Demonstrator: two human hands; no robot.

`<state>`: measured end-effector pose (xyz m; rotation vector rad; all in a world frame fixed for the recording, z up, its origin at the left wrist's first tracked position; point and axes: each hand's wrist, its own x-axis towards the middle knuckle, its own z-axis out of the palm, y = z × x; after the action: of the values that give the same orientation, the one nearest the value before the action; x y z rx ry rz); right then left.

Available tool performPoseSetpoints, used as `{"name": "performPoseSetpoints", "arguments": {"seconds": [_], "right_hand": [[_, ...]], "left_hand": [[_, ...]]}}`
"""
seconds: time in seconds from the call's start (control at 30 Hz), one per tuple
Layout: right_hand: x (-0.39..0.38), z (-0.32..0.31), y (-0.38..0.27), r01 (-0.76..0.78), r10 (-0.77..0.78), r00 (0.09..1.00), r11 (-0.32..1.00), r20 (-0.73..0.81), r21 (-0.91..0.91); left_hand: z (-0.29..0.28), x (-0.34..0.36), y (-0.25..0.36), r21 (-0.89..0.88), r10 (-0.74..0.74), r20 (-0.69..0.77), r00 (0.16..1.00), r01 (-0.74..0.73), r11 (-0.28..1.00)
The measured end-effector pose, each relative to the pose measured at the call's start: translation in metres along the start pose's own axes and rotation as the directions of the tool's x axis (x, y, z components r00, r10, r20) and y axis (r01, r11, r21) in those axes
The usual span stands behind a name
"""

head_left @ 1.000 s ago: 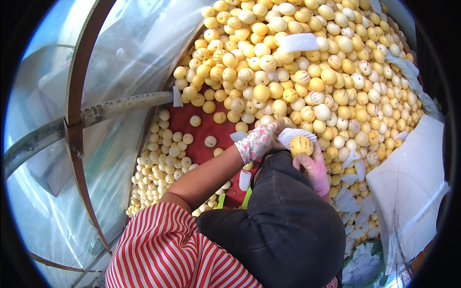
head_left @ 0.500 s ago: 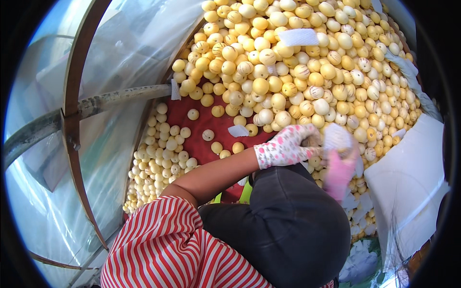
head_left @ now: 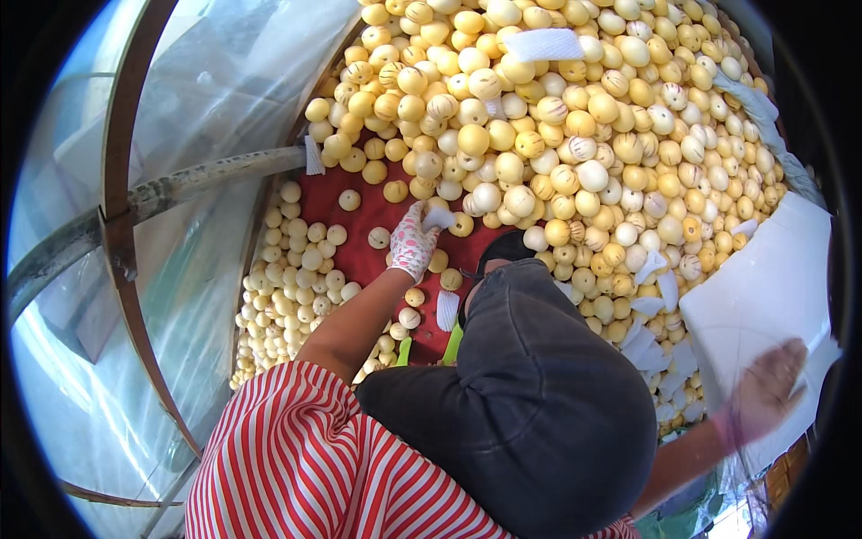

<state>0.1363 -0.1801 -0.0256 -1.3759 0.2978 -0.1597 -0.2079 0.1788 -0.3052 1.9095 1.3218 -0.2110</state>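
Observation:
My left hand [head_left: 415, 241], in a white glove with pink spots, reaches over the red cloth [head_left: 359, 229]. Its fingers are closed at the edge of a white foam net sleeve [head_left: 438, 217], among a few loose yellow pepino melons [head_left: 461, 225]. Out to the right is my right hand [head_left: 768, 388], smeared by motion, its fingers apart and nothing seen in them. It passes in front of a large white sheet [head_left: 741, 296]. Another foam sleeve [head_left: 447, 310] lies on the cloth near my knee.
A big heap of yellow, purple-streaked pepino melons [head_left: 575, 135] fills the far side. Smaller pale ones [head_left: 292, 296] pile at the left, beside clear plastic sheeting [head_left: 215, 99] and a curved pole [head_left: 206, 175]. Several foam sleeves [head_left: 642, 346] lie right of my knee.
My hands have parted. The left moved left onto the foam sleeve on the cloth; the right swung down and right. The white foam piece they were handling no longer shows in them.

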Motion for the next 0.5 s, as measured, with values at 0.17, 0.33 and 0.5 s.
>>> {"name": "performPoseSetpoints", "arguments": {"seconds": [0.17,0.33,0.5], "right_hand": [[-0.143,0.083,0.149,-0.008,0.504,0.726,0.687,0.468,-0.727],[-0.163,0.088,0.229,0.343,0.437,0.512,0.685,0.739,-0.643],[-0.161,0.084,0.228,0.123,0.489,0.526,0.765,0.696,-0.632]], "left_hand": [[0.008,-0.02,0.039,-0.258,0.2,0.087,0.976,-0.172,0.951],[-0.013,-0.033,0.128,-0.362,0.451,0.223,0.864,-0.356,0.862],[-0.006,-0.035,0.139,-0.207,0.366,0.306,0.879,-0.314,0.927]]}}
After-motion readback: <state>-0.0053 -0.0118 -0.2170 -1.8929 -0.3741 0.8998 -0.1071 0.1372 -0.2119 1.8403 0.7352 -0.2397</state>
